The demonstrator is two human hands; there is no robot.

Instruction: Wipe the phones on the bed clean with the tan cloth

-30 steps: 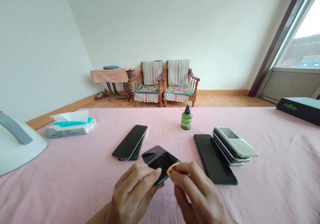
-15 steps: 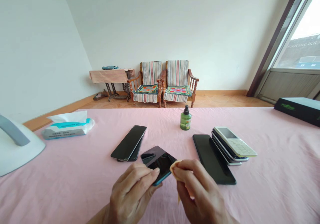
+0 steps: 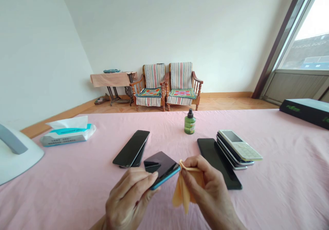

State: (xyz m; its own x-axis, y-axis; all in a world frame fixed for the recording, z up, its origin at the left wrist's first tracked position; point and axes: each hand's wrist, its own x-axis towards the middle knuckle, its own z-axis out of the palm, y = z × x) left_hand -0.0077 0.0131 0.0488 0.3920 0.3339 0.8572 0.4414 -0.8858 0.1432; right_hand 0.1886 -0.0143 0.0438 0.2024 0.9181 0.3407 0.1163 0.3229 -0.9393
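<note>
Fingers of the left hand pinch the near end of a dark smartphone, holding it tilted just above the pink-covered desk, its teal edge facing the camera. The right hand is closed around an orange cloth, its fingers pressed together over a fold that touches the phone's right edge, while the rest of the cloth hangs down below the hand.

Just beyond the held phone, to the left, two dark phones lie overlapped on the desk. To the right lies a large black phone, and beside it a stack of phones topped by a pale keypad handset. A small green spray bottle stands upright between the two groups, farther back. A pack of tissues sits near the desk's left edge, with a white curved object with a grey handle closer in. A dark box rests at the far right. Two wooden armchairs stand against the far wall.
</note>
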